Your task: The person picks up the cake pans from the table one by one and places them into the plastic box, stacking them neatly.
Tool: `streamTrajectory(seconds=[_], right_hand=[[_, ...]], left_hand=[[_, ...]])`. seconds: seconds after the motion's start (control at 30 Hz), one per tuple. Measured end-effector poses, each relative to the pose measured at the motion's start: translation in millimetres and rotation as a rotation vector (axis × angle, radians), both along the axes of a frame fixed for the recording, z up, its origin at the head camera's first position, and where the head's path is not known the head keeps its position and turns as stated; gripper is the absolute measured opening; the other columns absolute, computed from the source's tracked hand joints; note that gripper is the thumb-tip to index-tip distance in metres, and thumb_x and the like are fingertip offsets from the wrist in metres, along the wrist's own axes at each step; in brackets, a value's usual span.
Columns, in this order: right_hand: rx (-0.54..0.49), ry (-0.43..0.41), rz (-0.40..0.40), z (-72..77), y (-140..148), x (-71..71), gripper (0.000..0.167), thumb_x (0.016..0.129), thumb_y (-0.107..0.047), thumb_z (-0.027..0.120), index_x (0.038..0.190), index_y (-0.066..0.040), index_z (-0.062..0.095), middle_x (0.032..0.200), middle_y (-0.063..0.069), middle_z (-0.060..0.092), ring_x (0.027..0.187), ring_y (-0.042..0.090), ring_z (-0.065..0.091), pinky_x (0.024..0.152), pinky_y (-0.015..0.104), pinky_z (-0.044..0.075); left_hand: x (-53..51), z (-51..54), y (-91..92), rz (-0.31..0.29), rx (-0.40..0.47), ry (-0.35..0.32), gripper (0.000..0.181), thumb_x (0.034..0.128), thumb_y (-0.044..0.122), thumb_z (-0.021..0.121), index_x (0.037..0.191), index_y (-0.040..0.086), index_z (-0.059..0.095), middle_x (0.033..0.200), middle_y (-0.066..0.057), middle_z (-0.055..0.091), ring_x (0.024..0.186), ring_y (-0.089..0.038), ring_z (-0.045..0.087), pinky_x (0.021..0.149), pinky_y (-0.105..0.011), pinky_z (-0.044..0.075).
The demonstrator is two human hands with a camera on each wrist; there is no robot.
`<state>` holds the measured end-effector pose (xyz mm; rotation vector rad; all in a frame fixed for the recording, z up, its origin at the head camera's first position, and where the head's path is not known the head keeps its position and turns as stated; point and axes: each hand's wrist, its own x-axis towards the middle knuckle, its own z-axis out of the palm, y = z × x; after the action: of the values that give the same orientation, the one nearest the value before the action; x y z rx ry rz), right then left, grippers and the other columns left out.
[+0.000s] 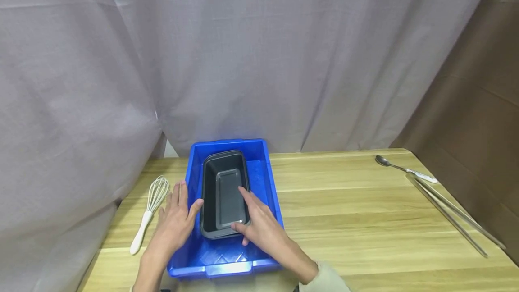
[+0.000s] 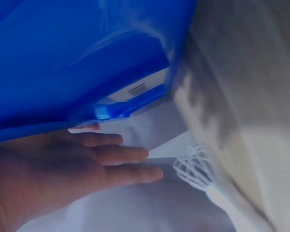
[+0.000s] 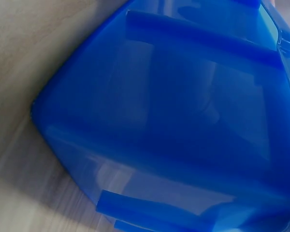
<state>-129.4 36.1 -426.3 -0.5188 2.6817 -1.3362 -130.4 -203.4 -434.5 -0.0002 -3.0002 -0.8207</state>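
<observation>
A dark loaf pan [image 1: 229,197] lies inside a blue plastic bin [image 1: 263,166], nearer the bin's left wall. My left hand [image 1: 174,220] is at the bin's left rim, fingers straight and thumb pointing toward the pan's edge. In the left wrist view, those straight fingers [image 2: 121,154] run along the outside of the bin. Over the pan's near right corner is my right hand [image 1: 263,226], its index finger and thumb spread loosely above the pan. Whether it touches the pan is unclear. The right wrist view has only the bin's outer side [image 3: 183,121], without that hand's grip.
On the wooden table [image 1: 332,211], a white whisk [image 1: 147,215] lies left of the bin. A spoon [image 1: 399,166] and long metal tongs [image 1: 450,215] lie at the far right. A grey curtain [image 1: 251,57] hangs behind the table.
</observation>
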Motion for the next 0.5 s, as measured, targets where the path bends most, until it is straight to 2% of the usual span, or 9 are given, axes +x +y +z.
streamTrajectory(seconds=[0.07, 0.17, 0.27, 0.4, 0.5], right_hand=[[0.009, -0.002, -0.002, -0.1, -2, 0.9, 0.091, 0.095, -0.011, 0.088, 0.169, -0.002, 0.037, 0.17, 0.043, 0.029, 0.048, 0.008, 0.065, 0.079, 0.032, 0.063], [0.017, -0.007, 0.007, 0.6, -5, 2.1, 0.093, 0.096, -0.012, 0.087, 0.17, 0.001, 0.032, 0.17, 0.045, 0.026, 0.047, 0.006, 0.064, 0.07, 0.028, 0.061], [0.042, -0.004, 0.028, 1.2, -8, 3.0, 0.095, 0.097, -0.011, 0.086, 0.17, 0.006, 0.028, 0.169, 0.048, 0.024, 0.046, 0.005, 0.063, 0.064, 0.025, 0.06], [0.062, -0.019, 0.068, 0.8, -13, 1.9, 0.093, 0.098, -0.01, 0.084, 0.168, 0.012, 0.027, 0.166, 0.053, 0.021, 0.045, 0.005, 0.062, 0.054, 0.021, 0.058], [0.133, -0.007, 0.084, 0.0, -16, 0.9, 0.086, 0.101, -0.012, 0.081, 0.165, 0.016, 0.03, 0.164, 0.054, 0.024, 0.045, 0.003, 0.06, 0.065, 0.031, 0.066]], left_hand=[[2.7, 7.8, 2.8, -0.003, -0.057, 0.042, 0.079, 0.1188, 0.044, 0.045, 0.169, -0.013, 0.022, 0.176, -0.04, 0.016, 0.16, -0.067, 0.015, 0.122, -0.086, 0.019], [11.9, 25.3, 16.6, -0.011, -0.111, 0.134, 0.072, 0.1174, 0.04, 0.051, 0.165, -0.012, 0.035, 0.173, -0.037, 0.028, 0.158, -0.065, 0.027, 0.121, -0.084, 0.026], [23.4, 41.9, 40.2, -0.035, -0.11, 0.22, 0.067, 0.1175, 0.038, 0.051, 0.163, -0.01, 0.042, 0.171, -0.033, 0.038, 0.156, -0.059, 0.038, 0.122, -0.078, 0.034], [33.3, 53.0, 67.8, -0.067, -0.097, 0.284, 0.062, 0.1187, 0.034, 0.049, 0.162, -0.011, 0.044, 0.171, -0.029, 0.042, 0.156, -0.054, 0.042, 0.122, -0.073, 0.039], [33.0, 57.8, 80.0, -0.085, -0.087, 0.301, 0.058, 0.1196, 0.029, 0.046, 0.162, -0.01, 0.044, 0.171, -0.027, 0.042, 0.157, -0.053, 0.041, 0.123, -0.072, 0.038]])
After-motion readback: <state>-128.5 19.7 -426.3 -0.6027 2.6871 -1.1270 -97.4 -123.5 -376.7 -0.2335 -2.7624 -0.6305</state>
